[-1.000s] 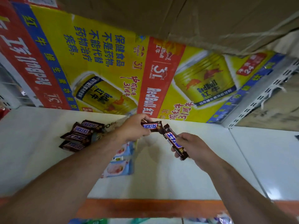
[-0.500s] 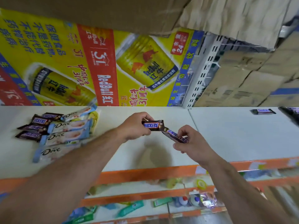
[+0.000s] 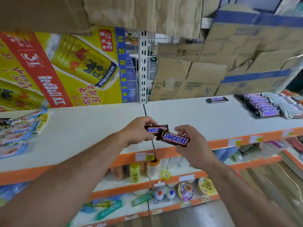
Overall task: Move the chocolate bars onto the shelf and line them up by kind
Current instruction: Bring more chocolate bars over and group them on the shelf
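Swung rightward, revealing the Snickers row point(image 3: 262, 106) at two o'clock. Mid-carry: left hand point(image 3: 137, 132) pinching rear bar point(image 3: 155, 129), right hand point(image 3: 192, 145) front bar point(image 3: 175, 139); next, laying both alongside.

Head view, down onto shelf point(image 3: 85, 128)

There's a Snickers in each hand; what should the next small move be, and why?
Probably carry both held bars rightward and lay them beside the Snickers row. The left hand and right hand each grip one Snickers above the shelf middle, while matching bars lie lined up at its right end.
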